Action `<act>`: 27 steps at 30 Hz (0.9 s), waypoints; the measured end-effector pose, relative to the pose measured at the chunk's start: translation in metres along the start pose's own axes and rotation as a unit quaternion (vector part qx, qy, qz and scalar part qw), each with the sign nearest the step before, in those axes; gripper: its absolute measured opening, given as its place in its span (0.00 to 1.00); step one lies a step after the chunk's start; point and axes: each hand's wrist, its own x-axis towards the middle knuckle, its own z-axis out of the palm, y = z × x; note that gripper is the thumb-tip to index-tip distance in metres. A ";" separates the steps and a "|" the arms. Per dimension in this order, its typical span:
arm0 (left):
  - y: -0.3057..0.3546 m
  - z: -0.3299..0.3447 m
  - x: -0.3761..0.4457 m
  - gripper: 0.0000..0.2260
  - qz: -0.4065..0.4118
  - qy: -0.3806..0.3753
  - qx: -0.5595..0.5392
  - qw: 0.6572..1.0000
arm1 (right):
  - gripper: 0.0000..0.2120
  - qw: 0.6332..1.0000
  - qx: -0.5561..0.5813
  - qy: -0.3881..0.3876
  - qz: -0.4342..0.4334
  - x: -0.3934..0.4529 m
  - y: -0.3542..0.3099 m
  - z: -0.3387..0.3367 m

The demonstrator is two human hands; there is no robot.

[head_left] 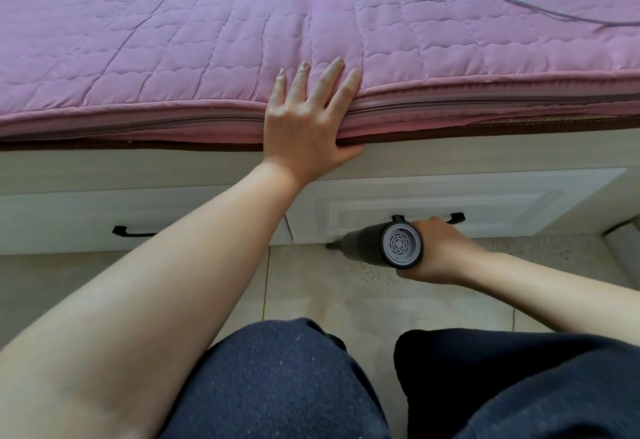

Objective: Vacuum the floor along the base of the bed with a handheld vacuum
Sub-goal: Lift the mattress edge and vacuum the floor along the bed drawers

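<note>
From the head view, my right hand (440, 251) grips the vacuum (388, 246) by its rear body, fingers wrapped round it, low on the right. Its nozzle (334, 245) points left and sits at the seam where the floor (329, 286) meets the drawer (450, 206) in the base of the bed (207, 40). My left hand (304, 116) lies flat on the bed edge with fingers spread straight, thumb under the quilt's lip, bracing me; it holds nothing. My knees are near, at the bottom.

Grit speckles the floor to the right of the nozzle, under and past my right hand, along the drawer's foot. The floor to the left looks cleaner, though I cannot be sure.

I judge the step in hand is the sweep along the base. To do it well I would keep the nozzle low against the seam, move slowly, overlap passes, and work rightward through the speckled patch, keeping clear of the drawer handle (457, 219).
</note>
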 end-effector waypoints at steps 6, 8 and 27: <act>0.000 0.000 0.000 0.38 0.004 0.000 0.003 1.000 | 0.13 1.000 -0.003 0.003 -0.003 -0.002 0.000 0.000; -0.001 0.000 0.000 0.38 0.005 0.000 0.002 1.000 | 0.15 1.000 -0.001 0.006 -0.005 -0.004 0.002 -0.001; -0.001 0.000 0.000 0.38 0.009 -0.001 0.005 1.000 | 0.10 0.994 0.095 0.018 0.048 -0.008 0.017 -0.007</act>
